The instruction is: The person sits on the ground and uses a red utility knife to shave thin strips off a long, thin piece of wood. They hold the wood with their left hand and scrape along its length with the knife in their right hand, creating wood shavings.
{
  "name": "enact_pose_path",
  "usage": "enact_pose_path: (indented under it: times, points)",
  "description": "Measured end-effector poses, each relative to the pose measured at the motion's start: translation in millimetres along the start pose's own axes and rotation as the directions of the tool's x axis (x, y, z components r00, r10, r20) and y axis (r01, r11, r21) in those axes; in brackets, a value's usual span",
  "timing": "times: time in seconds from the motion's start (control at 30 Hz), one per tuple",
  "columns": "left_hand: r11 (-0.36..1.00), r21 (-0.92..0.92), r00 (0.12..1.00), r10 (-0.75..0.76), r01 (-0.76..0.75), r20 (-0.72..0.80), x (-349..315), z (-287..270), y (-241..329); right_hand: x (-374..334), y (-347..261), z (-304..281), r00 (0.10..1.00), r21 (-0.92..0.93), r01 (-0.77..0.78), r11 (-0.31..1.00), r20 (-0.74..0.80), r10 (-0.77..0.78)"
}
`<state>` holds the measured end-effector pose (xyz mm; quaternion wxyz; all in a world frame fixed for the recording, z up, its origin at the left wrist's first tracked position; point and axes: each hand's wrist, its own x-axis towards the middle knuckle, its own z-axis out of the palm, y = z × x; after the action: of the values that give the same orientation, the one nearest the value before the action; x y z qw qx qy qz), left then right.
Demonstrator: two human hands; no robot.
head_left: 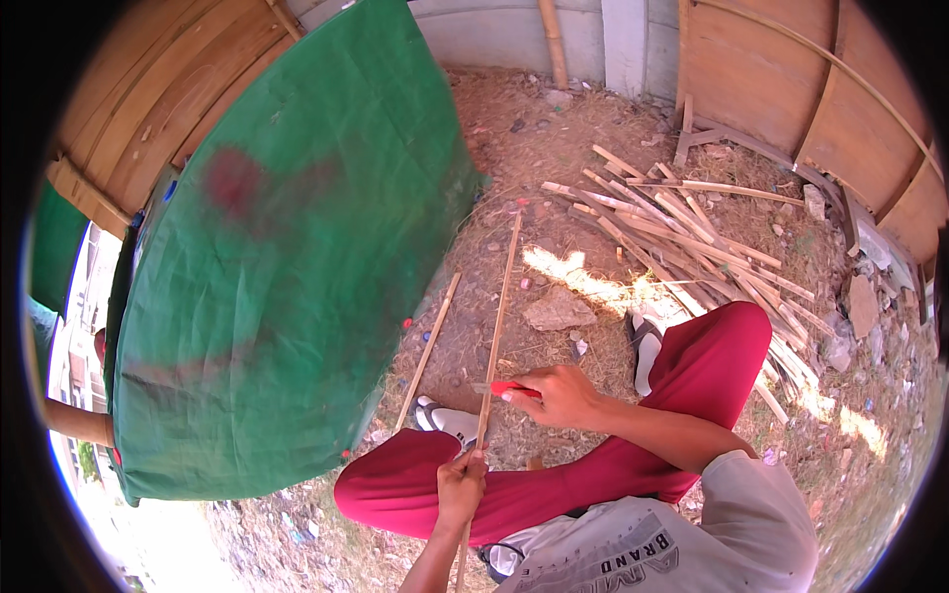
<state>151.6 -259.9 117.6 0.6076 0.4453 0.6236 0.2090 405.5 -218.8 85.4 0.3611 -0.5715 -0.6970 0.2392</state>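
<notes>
A long, thin bamboo strip [502, 301] runs from beside my lap out over the ground between my feet. My left hand [462, 486] is closed round its near part, above my left leg. In my right hand [561, 397] is a red-handled knife [512, 389], gripped with the fingers wrapped round the handle. Its short blade points left and meets the strip a little beyond my left hand. I cannot tell whether the edge has cut into it.
Another strip [429, 348] lies left of the held one. Several bamboo strips [682, 232] are piled at the right, beyond my right knee. A broken stone slab [559, 309] lies ahead. A large green tarp [297, 257] hangs at the left. Wooden panels [761, 74] stand behind.
</notes>
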Motion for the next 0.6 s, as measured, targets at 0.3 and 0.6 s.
enact_pose_path:
  times: [0.3, 0.6]
  points:
    - [0.986, 0.072, 0.987, 0.155, -0.152, -0.036, 41, 33, 19, 1, 8, 2, 0.996, -0.071, 0.037, 0.997, -0.084, -0.043]
    - [0.876, 0.34, 0.915, 0.392, -0.342, -0.093, 40, 39, 6, 3, 9, 1, 0.999, -0.143, 0.011, 0.99, -0.03, -0.016]
